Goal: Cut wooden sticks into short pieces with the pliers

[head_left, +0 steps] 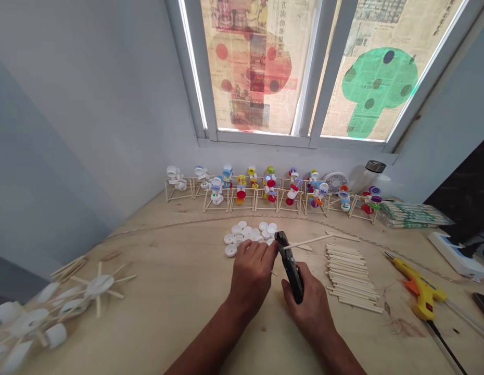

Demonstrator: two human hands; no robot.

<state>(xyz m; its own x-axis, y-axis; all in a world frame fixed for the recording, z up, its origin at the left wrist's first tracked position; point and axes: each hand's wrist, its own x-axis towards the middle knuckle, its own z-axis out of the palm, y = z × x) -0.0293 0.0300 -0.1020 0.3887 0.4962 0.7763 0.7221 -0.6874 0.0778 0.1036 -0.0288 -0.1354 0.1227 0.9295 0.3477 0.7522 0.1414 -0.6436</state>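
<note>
While the right hand (310, 307) grips a black cutter (292, 273) on a pale wooden stick (308, 240), the left hand (250, 273) curls closed, its hold hidden; round white plastic caps (245, 234) lie loose at twelve o'clock, flat wooden sticks (351, 278) stacked at two; built cap-and-stick stands (269, 190) are lined up farther off.

Bottle caps (245, 235) lie left of stacked sticks (351, 277), glue gun (417, 286) right — a cap wheel (99, 285), perhaps, far left.

I'm watching from the head-worn camera, which looks forward and down from close above the person's left hand (252, 273) and right hand (308, 307), across the wooden workbench (167, 297) toward the window (312, 67).
</note>
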